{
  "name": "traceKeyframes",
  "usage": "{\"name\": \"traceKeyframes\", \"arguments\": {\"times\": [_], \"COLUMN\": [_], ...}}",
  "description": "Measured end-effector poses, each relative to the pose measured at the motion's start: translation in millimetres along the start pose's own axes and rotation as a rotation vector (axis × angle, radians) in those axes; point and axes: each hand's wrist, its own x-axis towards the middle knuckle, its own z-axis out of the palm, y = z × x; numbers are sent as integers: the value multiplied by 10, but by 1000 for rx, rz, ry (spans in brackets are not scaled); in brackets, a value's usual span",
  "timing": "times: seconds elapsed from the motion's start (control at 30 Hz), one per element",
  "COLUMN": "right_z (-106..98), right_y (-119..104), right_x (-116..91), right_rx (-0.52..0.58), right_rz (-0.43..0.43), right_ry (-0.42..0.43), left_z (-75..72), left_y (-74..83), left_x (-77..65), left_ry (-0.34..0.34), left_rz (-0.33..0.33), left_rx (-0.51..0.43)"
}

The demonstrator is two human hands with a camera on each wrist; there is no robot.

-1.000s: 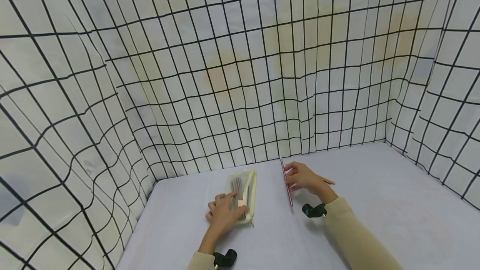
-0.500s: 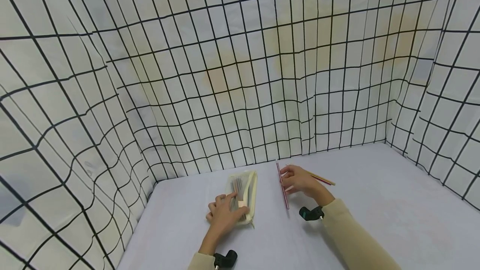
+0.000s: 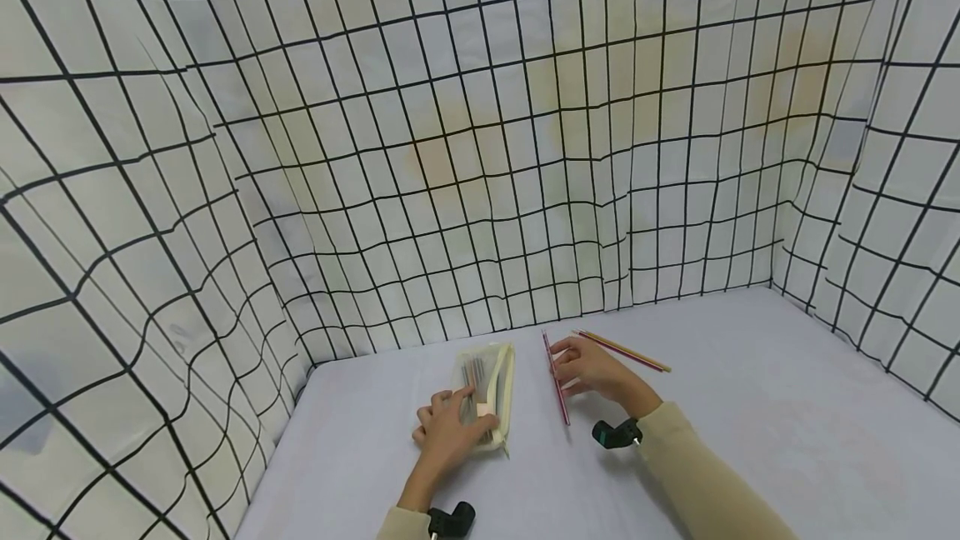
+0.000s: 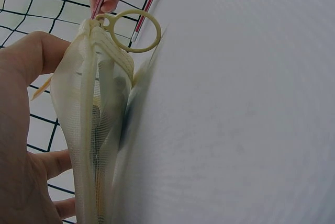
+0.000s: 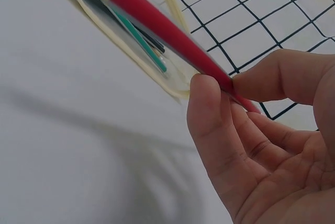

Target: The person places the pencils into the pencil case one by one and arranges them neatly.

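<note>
Fingers of the right hand pinch a red pencil, held to the right of the open pouch; whether it touches the table, I cannot tell. Left hand grips the pouch, fingers spread.

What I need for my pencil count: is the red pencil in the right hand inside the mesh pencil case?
No: the head view shows the right hand holding the red pencil apart from the mesh pencil case.
</note>
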Motion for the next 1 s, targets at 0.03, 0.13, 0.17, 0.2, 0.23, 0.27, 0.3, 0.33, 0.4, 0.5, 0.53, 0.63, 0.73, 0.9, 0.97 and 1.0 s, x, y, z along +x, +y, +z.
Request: {"name": "traceKeyframes", "arguments": {"times": [0.03, 0.13, 0.17, 0.2, 0.23, 0.27, 0.3, 0.33, 0.4, 0.5, 0.53, 0.63, 0.73, 0.9, 0.97, 1.0], "right_z": [10, 47, 61, 75, 90, 104, 119, 134, 161, 204, 220, 272, 329, 417, 448, 463], "right_y": [5, 12, 13, 13, 12, 13, 13, 13, 9, 8, 6, 12, 27, 41, 31, 22], "right_x": [3, -1, -2, -4, -6, -8, -10, -10, -14, -15, -17, -23, -24, -23, -25, -25], "right_rx": [5, 12, 10, 10, 6, 0, -5, -7, -11, -17, -19, -29, -42, -59, -63, -62], "right_rz": [0, -7, -6, -5, -4, -3, -2, -1, -2, -5, -6, -6, 0, 14, 13, 16], "right_ry": [-7, -30, -34, -38, -40, -42, -44, -47, -56, -79, -85, -97, -101, -96, -89, -84], "left_z": [1, 4, 7, 11, 14, 18, 21, 21, 20, 12, 7, -3, -2, 22, 32, 35], "left_y": [-3, -9, -13, -15, -18, -21, -22, -20, -16, -14, -12, -13, -19, -38, -44, -48], "left_x": [0, 2, 4, 5, 8, 7, 9, 9, 9, 13, 11, 11, 12, 26, 34, 39], "left_ry": [1, 7, 10, 9, 7, 10, 9, 9, 9, 10, 11, 7, 6, 5, 6, 6], "left_rz": [-1, 2, 3, -1, -4, -1, -3, -2, -5, -4, -2, 2, 4, -2, -5, -6], "left_rx": [0, -4, -6, -4, -2, -2, 2, 4, 7, 6, 5, 19, 29, 21, 13, 9]}}
